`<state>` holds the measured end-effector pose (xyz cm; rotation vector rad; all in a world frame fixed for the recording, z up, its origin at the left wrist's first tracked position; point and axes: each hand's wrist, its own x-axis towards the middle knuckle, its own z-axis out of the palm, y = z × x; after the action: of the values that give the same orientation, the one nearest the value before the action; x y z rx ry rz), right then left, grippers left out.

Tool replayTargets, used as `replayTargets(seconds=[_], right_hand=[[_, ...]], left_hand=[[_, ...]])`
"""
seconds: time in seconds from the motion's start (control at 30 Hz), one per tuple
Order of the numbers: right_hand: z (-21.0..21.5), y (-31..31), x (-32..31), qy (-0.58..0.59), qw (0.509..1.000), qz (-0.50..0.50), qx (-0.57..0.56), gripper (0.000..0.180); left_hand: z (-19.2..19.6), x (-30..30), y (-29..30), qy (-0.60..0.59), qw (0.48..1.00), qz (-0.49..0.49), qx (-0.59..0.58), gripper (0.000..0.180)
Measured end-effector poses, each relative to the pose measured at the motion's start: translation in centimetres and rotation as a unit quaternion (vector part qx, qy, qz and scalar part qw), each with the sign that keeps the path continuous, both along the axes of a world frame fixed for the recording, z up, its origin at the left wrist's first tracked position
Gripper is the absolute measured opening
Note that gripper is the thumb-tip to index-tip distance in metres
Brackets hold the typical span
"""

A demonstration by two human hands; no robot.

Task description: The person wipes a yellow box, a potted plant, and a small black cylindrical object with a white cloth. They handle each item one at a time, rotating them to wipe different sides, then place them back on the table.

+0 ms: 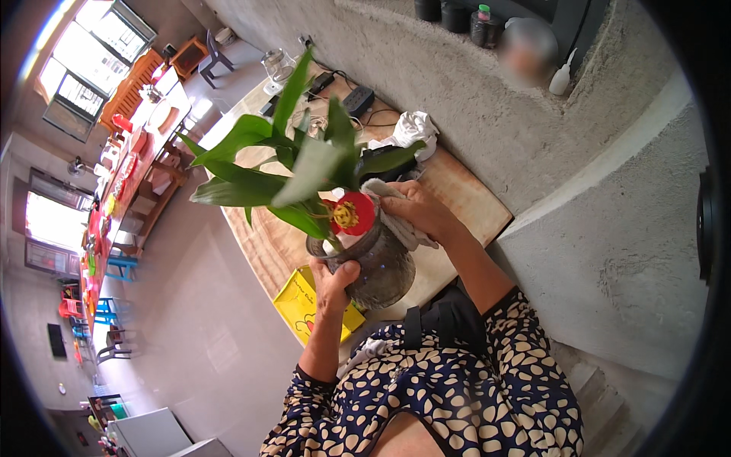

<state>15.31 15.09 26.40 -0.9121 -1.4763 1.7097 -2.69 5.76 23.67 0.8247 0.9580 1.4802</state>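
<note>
A dark, see-through glass vase [381, 266] is tilted in front of me at the near edge of the wooden table [255, 228]. My left hand [333, 286] grips its rim and side, with the thumb across the glass. From the vase rises a plant with broad green leaves [244, 183]. A red round ornament with a gold figure [352, 214] sits by the vase's mouth. My right hand [417, 209] is closed on a whitish cloth [411, 234], which lies against the far right side of the vase. The vase's base is partly hidden by my clothing.
A yellow box or bag [298, 303] lies at the table's near edge. Behind the plant are a power strip [358, 100], cables, a crumpled white bag [416, 131] and a glass jug [279, 65]. A rough grey wall borders the right. A long, crowded table [129, 171] stands far left.
</note>
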Motion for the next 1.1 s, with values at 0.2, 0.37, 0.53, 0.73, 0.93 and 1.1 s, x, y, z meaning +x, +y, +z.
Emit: replayTargets(seconds=[0.2,0.37,0.53,0.73,0.93,1.1], right_hand=[[-0.9,-0.8,-0.2,0.06,0.993,-0.045,0.093,0.03],[1.2,-5.0,0.3,-0.068,0.94,-0.14,0.304,0.04],[0.7,-9.8,-0.8,-0.185,0.782,-0.217,0.553,0.056],[2.4,-7.9,-0.2,-0.048,0.834,-0.217,0.505,0.038],[5.6,-3.6,-0.7,0.032,0.928,-0.126,0.349,0.03],[7.4,-4.5,-1.0,0.048,0.841,-0.115,0.527,0.034]], left_hand=[[-0.1,-0.3,-0.2,0.031,0.999,0.011,0.021,0.075],[-0.9,-0.5,0.5,0.014,0.998,0.06,0.021,0.076],[-3.4,-2.0,0.9,0.026,0.996,0.043,0.068,0.082],[-4.7,-3.9,0.9,-0.033,0.98,0.006,0.195,0.096],[-3.2,-5.4,2.1,-0.045,0.965,0.015,0.26,0.091],[1.9,-5.2,2.0,-0.045,0.944,0.005,0.328,0.087]])
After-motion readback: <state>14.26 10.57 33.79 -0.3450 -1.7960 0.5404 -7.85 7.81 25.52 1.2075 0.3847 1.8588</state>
